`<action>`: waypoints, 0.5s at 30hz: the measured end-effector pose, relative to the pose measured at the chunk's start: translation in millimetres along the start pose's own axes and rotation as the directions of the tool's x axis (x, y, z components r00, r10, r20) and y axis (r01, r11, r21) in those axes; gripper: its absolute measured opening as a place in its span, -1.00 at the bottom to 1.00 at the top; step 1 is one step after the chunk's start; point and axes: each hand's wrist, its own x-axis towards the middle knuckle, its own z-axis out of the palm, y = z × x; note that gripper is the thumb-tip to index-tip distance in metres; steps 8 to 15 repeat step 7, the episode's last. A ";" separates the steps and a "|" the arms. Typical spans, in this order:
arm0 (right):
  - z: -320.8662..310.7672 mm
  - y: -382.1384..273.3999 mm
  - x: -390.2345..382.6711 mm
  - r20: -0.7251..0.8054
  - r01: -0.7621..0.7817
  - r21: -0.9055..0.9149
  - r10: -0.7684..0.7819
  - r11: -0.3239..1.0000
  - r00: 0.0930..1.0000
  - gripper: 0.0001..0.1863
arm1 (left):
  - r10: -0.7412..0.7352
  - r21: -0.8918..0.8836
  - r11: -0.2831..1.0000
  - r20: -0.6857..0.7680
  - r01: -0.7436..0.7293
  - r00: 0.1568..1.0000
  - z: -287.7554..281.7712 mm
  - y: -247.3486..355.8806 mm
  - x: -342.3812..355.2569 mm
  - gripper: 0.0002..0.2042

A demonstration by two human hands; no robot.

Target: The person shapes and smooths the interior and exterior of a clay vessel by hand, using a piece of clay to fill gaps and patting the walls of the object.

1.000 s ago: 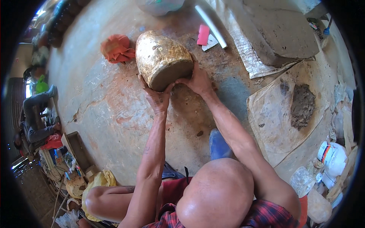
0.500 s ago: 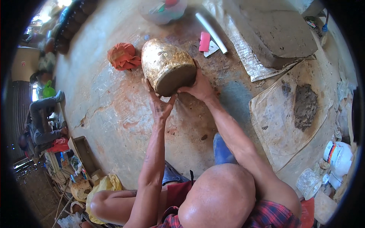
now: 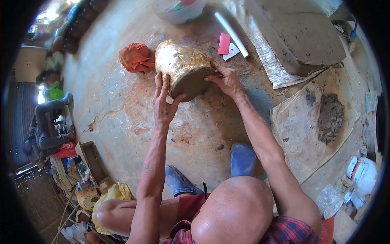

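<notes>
A squat, tapered form [image 3: 178, 57] with a mottled cream, gold and brown surface is tilted so that its flat, dark clay-coloured end [image 3: 192, 84] faces me. My left hand [image 3: 164, 106] is closed on its lower left side, the thumb along the rim of the flat end. On the right side, my right hand [image 3: 226, 81] grips the rim with the thumb on the flat end and the fingers behind. Just left of the form lies a crumpled orange cloth bundle [image 3: 135, 57]. Whether the form touches the floor cannot be told.
Beyond lie a white tube [image 3: 231, 35], a pink block [image 3: 224, 43] and a transparent basin [image 3: 178, 12]. At right are a big clay slab [image 3: 300, 36] and a clay lump [image 3: 330, 118] on sheeting. My blue clogs [image 3: 243, 159] are near. Another person [image 3: 50, 116] sits far left.
My right hand has shifted up and right along the rim of the form. The form's flat end has turned slightly, and more of my blue clogs shows.
</notes>
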 end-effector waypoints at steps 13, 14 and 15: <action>-1.1 6.8 2.8 0.046 -0.069 0.026 0.068 0.997 0.997 -0.08 | 0.022 0.042 0.999 -0.017 -0.022 1.000 2.0 2.1 4.1 -0.08; -1.1 6.8 2.8 0.046 -0.069 0.026 0.068 0.997 0.997 -0.08 | 0.022 0.042 0.999 -0.017 -0.022 1.000 2.0 2.1 4.1 -0.08; -1.1 6.8 2.8 0.046 -0.069 0.026 0.068 0.997 0.997 -0.08 | 0.022 0.042 0.999 -0.017 -0.022 1.000 2.0 2.1 4.1 -0.08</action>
